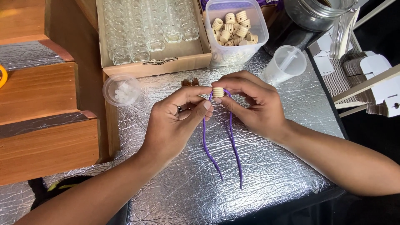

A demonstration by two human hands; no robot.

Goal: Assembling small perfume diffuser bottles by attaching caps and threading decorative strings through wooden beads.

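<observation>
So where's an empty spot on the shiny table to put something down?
Bare foil table lies right of the right hand, below the plastic cup, and near the front edge past the purple cord ends. It is crowded by the cardboard box and bead tub.

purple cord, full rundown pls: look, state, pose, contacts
The purple cord is thin, smooth and limp, looking like rubber or waxed string. It is looped through a ribbed tan wooden bead, pinched between the left hand and right hand. Its two tails lie toward the person on the foil-covered table.
</observation>
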